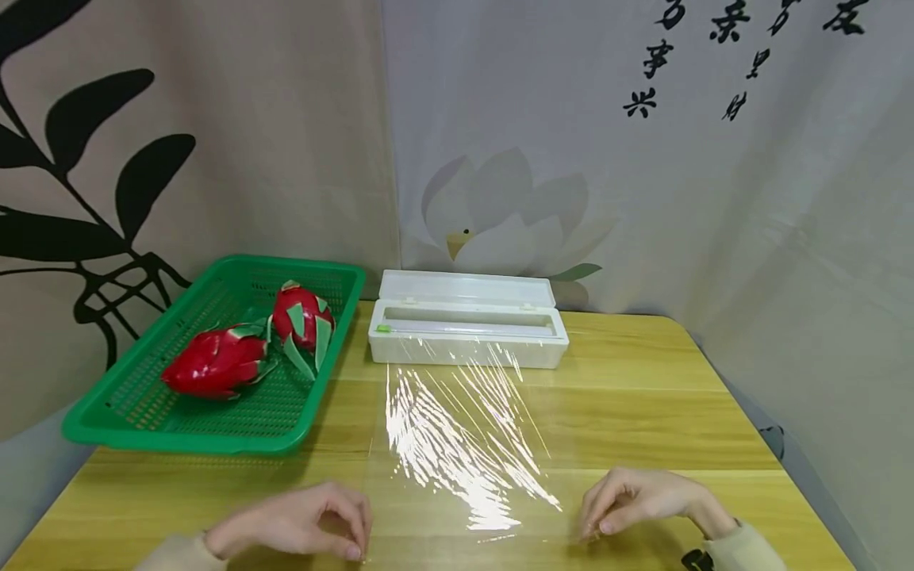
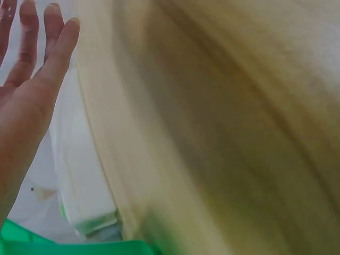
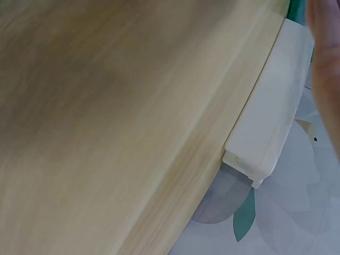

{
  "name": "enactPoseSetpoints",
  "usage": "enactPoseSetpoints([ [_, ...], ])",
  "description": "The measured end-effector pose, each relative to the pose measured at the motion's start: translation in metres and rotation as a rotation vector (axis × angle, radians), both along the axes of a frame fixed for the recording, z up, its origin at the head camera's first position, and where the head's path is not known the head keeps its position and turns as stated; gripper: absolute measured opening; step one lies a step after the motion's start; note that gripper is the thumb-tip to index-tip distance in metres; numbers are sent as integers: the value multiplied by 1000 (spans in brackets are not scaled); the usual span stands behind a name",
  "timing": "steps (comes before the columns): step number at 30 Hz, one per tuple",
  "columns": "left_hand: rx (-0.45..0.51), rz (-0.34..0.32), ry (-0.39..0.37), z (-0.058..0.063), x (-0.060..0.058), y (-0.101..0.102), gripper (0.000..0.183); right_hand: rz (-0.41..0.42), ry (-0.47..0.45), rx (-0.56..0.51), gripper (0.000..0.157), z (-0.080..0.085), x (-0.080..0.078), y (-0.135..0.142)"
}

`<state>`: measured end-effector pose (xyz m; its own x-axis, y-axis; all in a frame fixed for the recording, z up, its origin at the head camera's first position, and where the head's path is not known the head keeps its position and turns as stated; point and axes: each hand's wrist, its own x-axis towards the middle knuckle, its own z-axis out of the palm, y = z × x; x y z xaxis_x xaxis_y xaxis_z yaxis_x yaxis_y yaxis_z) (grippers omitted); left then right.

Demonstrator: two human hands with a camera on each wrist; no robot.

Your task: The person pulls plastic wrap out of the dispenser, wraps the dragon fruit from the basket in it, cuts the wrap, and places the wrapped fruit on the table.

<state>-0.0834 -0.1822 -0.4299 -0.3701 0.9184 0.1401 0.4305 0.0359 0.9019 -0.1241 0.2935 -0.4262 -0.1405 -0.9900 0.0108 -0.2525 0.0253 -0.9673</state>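
A sheet of clear cling film [image 1: 464, 444] stretches from a white dispenser box [image 1: 467, 349] toward the near side of the table, with bright glare across it. My left hand [image 1: 314, 519] pinches its near left corner between thumb and fingers. On the other side, my right hand [image 1: 635, 503] pinches the near right corner. The dispenser's lid [image 1: 467, 287] stands raised, and a roll [image 1: 471, 327] with a green end lies inside. In the left wrist view the left hand [image 2: 34, 74] shows at the upper left; the right wrist view catches only part of the right hand [image 3: 325, 69].
A green basket [image 1: 193, 444] stands on the table's left, holding two red dragon fruits, one [image 1: 214, 363] lying in front and another [image 1: 303, 317] behind. The wooden table [image 1: 643, 381] ends at a printed curtain [image 1: 678, 206] at the back.
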Motion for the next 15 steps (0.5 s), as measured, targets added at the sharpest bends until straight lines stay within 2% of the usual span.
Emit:
enactPoseSetpoints([
  [4,-21,1,45,-7,1,2,14,-29,-46,54,28,-2,3,0],
  [8,-35,-9,51,-14,-1,2,16,-36,-58,92,27,-3,4,-1],
  [10,-57,-2,52,-17,-1,2,16,-29,-70,112,28,-3,4,-1],
  [15,-113,32,113,-20,1,1,17,-34,-130,191,31,-7,3,4],
])
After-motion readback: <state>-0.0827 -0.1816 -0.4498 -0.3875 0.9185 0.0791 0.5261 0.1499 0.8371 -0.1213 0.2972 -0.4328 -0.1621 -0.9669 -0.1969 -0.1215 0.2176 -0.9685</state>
